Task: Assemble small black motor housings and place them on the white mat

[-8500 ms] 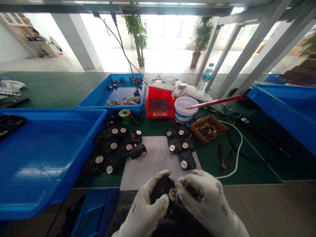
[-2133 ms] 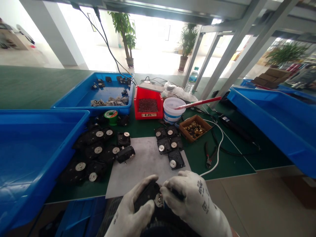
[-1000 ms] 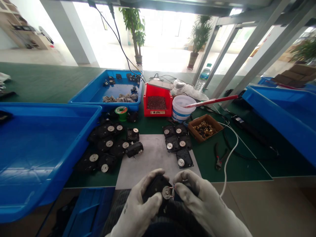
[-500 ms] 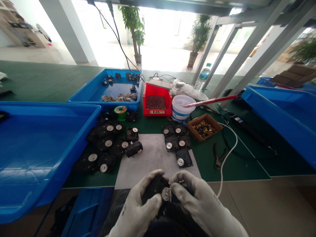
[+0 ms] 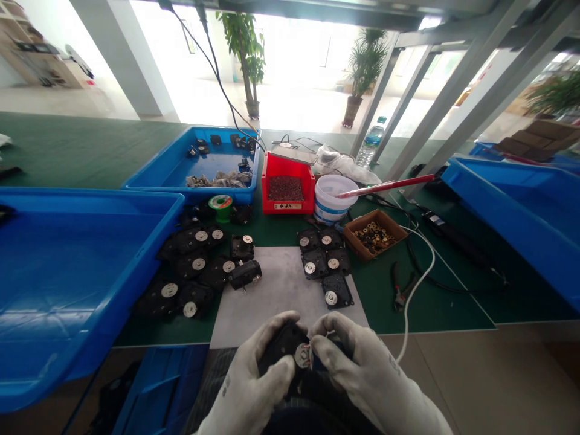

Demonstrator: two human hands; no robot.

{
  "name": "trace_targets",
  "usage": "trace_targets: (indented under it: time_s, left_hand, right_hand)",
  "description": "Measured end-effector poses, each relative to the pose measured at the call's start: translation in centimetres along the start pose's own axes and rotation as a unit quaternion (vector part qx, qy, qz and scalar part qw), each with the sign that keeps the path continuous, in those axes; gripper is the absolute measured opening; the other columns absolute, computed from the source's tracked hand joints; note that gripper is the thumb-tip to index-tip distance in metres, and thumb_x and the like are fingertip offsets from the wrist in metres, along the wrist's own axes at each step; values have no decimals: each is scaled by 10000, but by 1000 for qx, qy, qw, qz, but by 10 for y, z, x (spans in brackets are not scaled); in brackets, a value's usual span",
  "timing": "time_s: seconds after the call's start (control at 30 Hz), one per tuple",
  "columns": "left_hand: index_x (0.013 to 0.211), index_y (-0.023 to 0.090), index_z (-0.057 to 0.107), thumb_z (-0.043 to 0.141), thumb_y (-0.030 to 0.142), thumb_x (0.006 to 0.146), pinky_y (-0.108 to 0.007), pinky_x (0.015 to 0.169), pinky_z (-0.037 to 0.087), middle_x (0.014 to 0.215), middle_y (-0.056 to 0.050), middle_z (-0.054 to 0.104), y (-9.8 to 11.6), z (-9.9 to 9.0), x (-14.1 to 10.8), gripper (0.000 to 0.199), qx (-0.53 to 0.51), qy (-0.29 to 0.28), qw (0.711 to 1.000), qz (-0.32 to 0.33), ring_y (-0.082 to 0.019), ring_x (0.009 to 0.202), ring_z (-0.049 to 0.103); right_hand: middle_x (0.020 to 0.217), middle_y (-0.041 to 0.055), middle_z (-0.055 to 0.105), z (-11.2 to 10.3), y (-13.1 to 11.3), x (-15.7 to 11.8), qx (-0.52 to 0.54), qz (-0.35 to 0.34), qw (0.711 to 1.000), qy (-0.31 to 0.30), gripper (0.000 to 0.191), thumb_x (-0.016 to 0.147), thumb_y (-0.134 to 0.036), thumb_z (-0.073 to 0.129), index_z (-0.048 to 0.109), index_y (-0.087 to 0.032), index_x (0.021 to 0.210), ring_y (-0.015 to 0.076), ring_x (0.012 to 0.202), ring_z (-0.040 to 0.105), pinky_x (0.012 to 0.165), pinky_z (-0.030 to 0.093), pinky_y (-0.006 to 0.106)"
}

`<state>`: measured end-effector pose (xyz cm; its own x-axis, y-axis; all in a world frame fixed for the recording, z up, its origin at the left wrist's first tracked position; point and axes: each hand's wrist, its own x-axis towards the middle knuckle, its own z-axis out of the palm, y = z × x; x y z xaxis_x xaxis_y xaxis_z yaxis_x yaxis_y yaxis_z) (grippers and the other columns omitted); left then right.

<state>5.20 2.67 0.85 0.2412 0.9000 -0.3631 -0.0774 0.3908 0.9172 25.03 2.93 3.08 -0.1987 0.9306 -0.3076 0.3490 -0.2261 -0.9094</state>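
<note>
1. Left hand (image 5: pixel 247 380), white-gloved: grip clenched around a black unit (image 5: pixel 281 345), which is held over the person's lap, nearer than the surface's edge.
2. Right hand (image 5: pixel 367 377), white-gloved: grip closed, fingertips (image 5: pixel 319 347) pinching at the unit's edge beside its round metal disc (image 5: pixel 302 355).
3. Grey sheet (image 5: pixel 272 290) on the green surface (image 5: pixel 453 314), with similar black units (image 5: pixel 197 275) massed left and more black units (image 5: pixel 322 266) right.
4. Pliers (image 5: pixel 401 290) beside a white cable (image 5: pixel 419 290), right of the sheet.
5. Farther: brown tray of brass rings (image 5: pixel 374 237), white bucket (image 5: pixel 330 199), red bin of dark granules (image 5: pixel 287 208), blue tray (image 5: pixel 190 184).
</note>
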Motion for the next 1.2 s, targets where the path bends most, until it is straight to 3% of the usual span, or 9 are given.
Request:
trace_targets:
  time_s: [0.7,0.93,1.03,1.1,1.2]
  left_hand:
    - [1316,180,699,735,359,806,-395,1066,567,1265,-112,777,3,-1,1,542,27,7,1000,15,-357,1249,691]
    - [1323,197,701,730,339,823,-374,1029,584,1265,-97,781,0,-1,0,521,22,8,1000,13,-342,1210,712]
    - [1334,212,710,658,357,916,-359,1072,549,1331,-90,754,0,-5,4,445,74,26,996,37,-324,1275,674]
    - [1331,237,718,594,380,983,-349,1109,510,1353,-78,740,0,-11,11,396,149,37,984,86,-301,1304,651]
    - [1339,241,716,535,379,1028,-369,1042,532,1300,-92,755,2,-22,29,385,291,50,940,168,-295,1208,689]
  right_hand:
    - [719,-27,659,1,0,1,-18,-10,1000,3,174,977,-366,605,646,-214,902,128,634,610,559,455,209]
    - [747,-11,684,1,-1,2,-22,-12,1000,-1,167,981,-358,584,643,-218,911,151,685,650,611,491,226]
    - [780,-7,685,3,0,2,-16,-30,999,28,180,981,-372,591,651,-217,911,150,715,653,665,504,232]
    - [759,-8,669,4,-1,2,17,-38,997,66,214,977,-410,616,651,-212,905,143,689,631,654,498,231]
    - [704,-23,614,5,-1,0,86,-35,988,124,308,959,-509,659,646,-210,887,119,593,535,572,457,229]
